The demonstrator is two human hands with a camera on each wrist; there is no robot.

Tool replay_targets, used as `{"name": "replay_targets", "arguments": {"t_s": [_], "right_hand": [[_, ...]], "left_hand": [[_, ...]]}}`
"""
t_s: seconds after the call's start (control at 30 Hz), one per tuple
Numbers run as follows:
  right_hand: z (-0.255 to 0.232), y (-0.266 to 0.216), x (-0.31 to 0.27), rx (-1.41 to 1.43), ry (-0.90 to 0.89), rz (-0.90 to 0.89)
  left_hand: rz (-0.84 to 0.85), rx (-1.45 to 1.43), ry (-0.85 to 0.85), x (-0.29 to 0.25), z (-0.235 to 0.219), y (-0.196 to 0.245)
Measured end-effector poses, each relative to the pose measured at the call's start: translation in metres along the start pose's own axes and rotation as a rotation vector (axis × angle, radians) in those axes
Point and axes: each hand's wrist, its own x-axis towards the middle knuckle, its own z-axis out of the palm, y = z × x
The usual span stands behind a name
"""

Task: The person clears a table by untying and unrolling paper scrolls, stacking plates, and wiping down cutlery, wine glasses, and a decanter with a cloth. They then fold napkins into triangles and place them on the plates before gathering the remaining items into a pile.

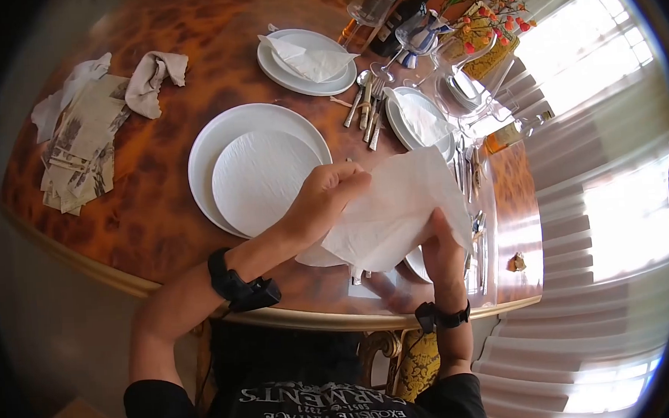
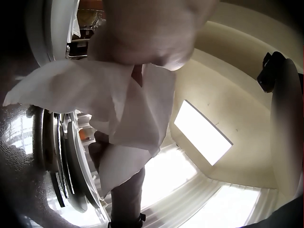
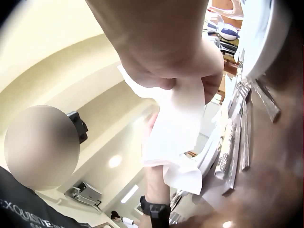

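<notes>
A thin white paper napkin [image 1: 395,206] is spread in the air between my two hands, over the table's front part. My left hand [image 1: 333,190] pinches its left upper edge with curled fingers. At its lower right, my right hand [image 1: 446,252] grips it, the thumb on the near face and the other fingers hidden behind the sheet. The napkin [image 2: 128,109] hangs in loose folds below the left hand [image 2: 147,38] in the left wrist view. From the right wrist, the sheet [image 3: 178,123] droops below the right hand [image 3: 171,52].
Left of the napkin stand a large white plate [image 1: 203,159] and a smaller plate [image 1: 261,179]. Other plates [image 1: 266,61] bear folded napkins. Cutlery [image 1: 367,109], a dark bottle [image 1: 408,16] and a berry arrangement [image 1: 491,27] stand behind. Papers [image 1: 81,146] and a crumpled cloth [image 1: 150,86] lie far left.
</notes>
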Motion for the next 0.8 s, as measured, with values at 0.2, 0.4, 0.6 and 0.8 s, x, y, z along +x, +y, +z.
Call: {"name": "replay_targets", "arguments": {"t_s": [0.2,0.4,0.6,0.8], "right_hand": [[-0.049,-0.015,0.002,1.052,-0.759,-0.400],[-0.001,0.008,0.013,0.794,-0.513,-0.099],[0.005,-0.031,-0.005,0.181,-0.064,0.028],[-0.046,-0.068,-0.038,-0.213,0.082,-0.113]], "left_hand": [[-0.035,-0.264,-0.036,-0.001,0.002,0.010],[-0.026,-0.237,-0.081,-0.002,0.008,0.016],[-0.131,-0.190,-0.093,0.021,0.030,0.001],[0.169,0.166,-0.338,0.041,0.065,-0.009]]}}
